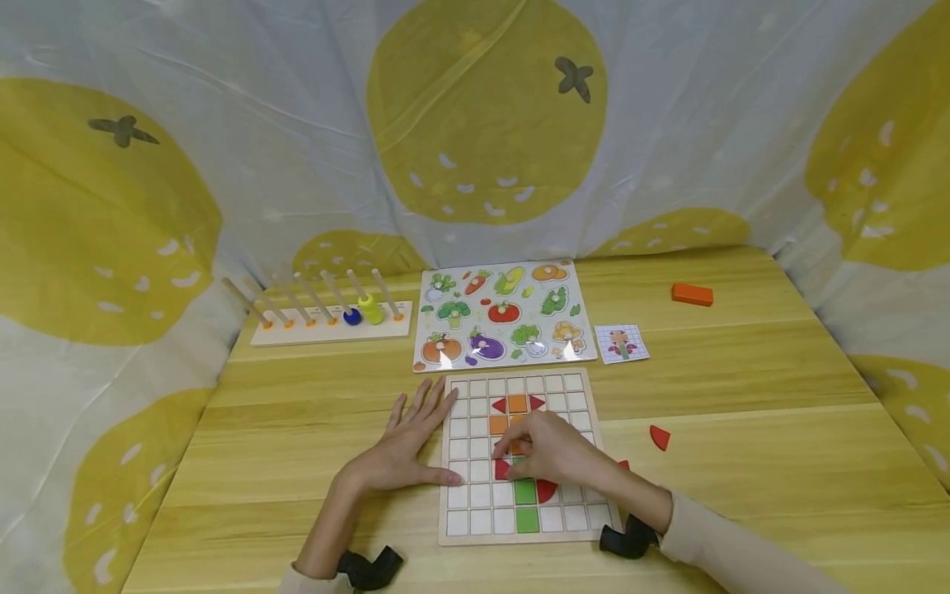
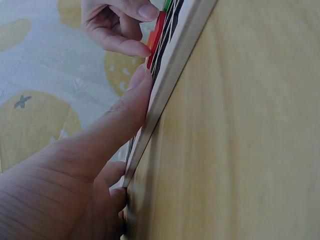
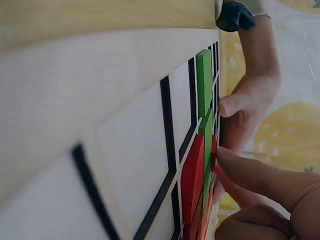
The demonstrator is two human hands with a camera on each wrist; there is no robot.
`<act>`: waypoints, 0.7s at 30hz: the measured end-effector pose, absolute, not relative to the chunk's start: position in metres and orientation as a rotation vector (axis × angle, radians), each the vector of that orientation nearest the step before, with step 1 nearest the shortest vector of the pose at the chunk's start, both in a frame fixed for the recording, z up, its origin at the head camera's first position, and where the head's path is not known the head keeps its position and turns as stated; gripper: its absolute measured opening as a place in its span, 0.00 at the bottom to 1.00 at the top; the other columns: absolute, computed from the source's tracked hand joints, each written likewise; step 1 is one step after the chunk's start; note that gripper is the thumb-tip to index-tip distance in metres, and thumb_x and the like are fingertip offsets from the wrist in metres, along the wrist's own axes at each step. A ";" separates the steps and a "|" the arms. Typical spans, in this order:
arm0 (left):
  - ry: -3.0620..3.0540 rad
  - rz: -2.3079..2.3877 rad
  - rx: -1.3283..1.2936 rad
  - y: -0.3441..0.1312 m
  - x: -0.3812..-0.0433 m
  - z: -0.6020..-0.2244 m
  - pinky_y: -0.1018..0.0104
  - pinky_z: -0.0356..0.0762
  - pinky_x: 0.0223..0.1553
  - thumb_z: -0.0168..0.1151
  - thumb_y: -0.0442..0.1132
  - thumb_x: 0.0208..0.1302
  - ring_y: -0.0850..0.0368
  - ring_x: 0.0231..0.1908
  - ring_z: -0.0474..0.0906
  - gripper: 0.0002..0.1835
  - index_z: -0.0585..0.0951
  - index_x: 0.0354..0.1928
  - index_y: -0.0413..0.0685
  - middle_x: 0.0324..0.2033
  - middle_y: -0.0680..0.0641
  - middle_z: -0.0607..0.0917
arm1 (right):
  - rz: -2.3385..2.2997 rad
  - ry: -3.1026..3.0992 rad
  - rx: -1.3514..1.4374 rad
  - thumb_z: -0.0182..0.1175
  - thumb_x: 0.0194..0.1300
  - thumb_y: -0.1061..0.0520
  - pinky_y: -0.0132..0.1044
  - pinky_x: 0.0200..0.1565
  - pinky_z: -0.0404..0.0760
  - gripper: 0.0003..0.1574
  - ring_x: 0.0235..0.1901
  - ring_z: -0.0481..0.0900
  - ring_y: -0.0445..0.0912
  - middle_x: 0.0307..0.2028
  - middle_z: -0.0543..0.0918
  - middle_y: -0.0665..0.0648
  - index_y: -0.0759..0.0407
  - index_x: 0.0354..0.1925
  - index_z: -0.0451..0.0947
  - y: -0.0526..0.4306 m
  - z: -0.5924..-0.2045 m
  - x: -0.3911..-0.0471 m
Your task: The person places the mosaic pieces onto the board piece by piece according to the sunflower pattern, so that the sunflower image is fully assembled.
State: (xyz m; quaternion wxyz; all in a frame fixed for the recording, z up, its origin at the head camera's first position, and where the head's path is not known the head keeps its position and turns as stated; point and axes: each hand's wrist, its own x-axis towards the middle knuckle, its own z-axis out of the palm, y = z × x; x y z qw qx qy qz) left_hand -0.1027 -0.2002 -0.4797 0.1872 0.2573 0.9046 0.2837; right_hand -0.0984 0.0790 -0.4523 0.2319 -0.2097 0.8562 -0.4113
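Observation:
A wooden grid board (image 1: 478, 536) lies on the table, with green squares (image 1: 527, 520), orange squares (image 1: 517, 403) and red pieces (image 1: 547, 492) in its cells. My right hand (image 1: 552, 450) is over the middle of the board. Its thumb and a finger pinch a small red piece (image 2: 156, 37) at a cell left of the green column; its full outline is partly hidden. Along the board's left edge, my left hand (image 1: 404, 445) rests with fingers spread, its thumb on the rim. Just above the board lies a pattern card (image 1: 622, 344) with a flower-like picture.
A vegetable peg puzzle (image 1: 505, 313) lies behind the board. Back left stands a peg rack (image 1: 334, 328) with blue and yellow beads. To the right are an orange block (image 1: 693, 294) and a loose red quarter-circle (image 1: 660, 437); another red piece (image 1: 624, 464) shows behind the right forearm.

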 end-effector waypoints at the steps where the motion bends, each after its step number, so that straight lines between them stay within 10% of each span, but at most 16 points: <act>1: 2.546 0.798 0.724 -0.200 -0.103 -0.480 0.31 0.20 0.77 0.76 0.63 0.56 0.40 0.83 0.23 0.65 0.43 0.84 0.52 0.84 0.45 0.33 | -1.136 2.336 -0.577 0.79 0.54 0.61 0.27 0.22 0.57 0.10 0.17 0.62 0.40 0.16 0.69 0.46 0.52 0.36 0.92 0.080 -0.452 -0.099; 21: 2.544 0.796 0.715 -0.200 -0.103 -0.478 0.31 0.20 0.77 0.76 0.63 0.56 0.40 0.83 0.23 0.66 0.44 0.84 0.52 0.84 0.44 0.33 | -1.148 2.292 -0.615 0.79 0.53 0.62 0.26 0.18 0.55 0.11 0.13 0.60 0.38 0.12 0.66 0.45 0.52 0.37 0.94 0.078 -0.456 -0.103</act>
